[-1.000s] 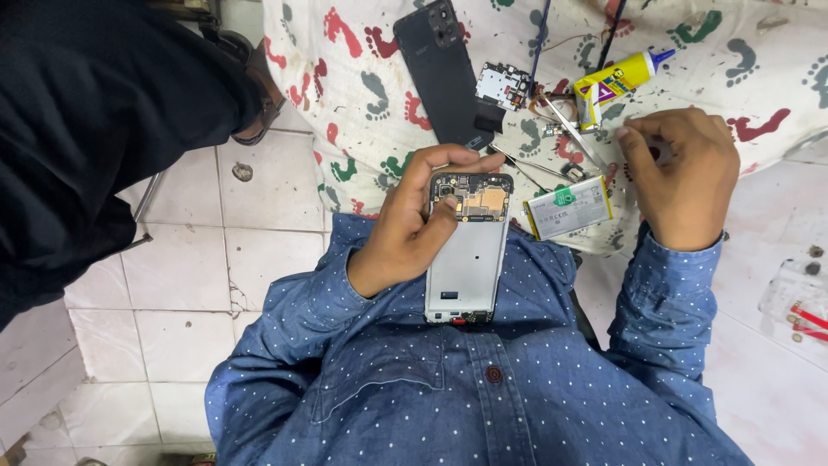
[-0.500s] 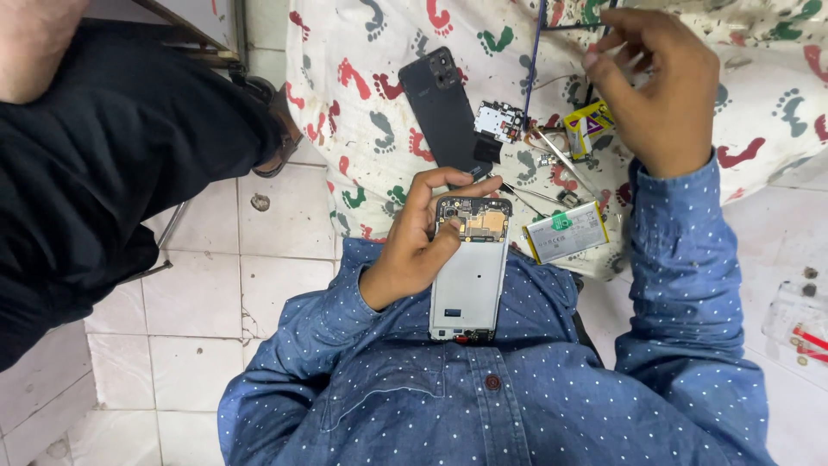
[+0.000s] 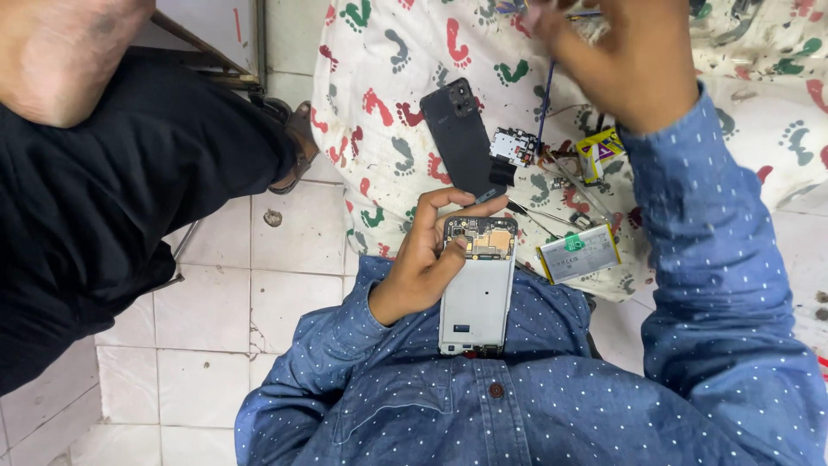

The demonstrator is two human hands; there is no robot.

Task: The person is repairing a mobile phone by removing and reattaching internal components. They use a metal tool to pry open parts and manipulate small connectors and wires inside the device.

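— While the left hand (image 3: 423,267) grips the phone (image 3: 476,289), what shows of it?

— Its back is off. Fingers wrap the left edge, the thumb curls over the top, and the phone rests against the blue dotted shirt (image 3: 535,406), upright, circuit board at the top and bare silver frame below.

— And the right hand (image 3: 625,60)?

— Reached out over the footprint cloth (image 3: 388,52) at the top of the view, blurred. Fingers seem bunched above a thin blue tool (image 3: 543,108), but I cannot tell whether they hold it.

— What lies on the cloth?

— A black back cover (image 3: 461,138) just above the phone, camera end away from the person. Beside it a small board (image 3: 514,145), then a yellow packet (image 3: 599,154). A battery (image 3: 578,253) lies right of the phone, near the cloth's edge.

— Anyone else nearby?

— A person in black trousers (image 3: 112,198) on the left, a sandal (image 3: 293,147) on the white tiles (image 3: 207,293) touching the cloth's edge.
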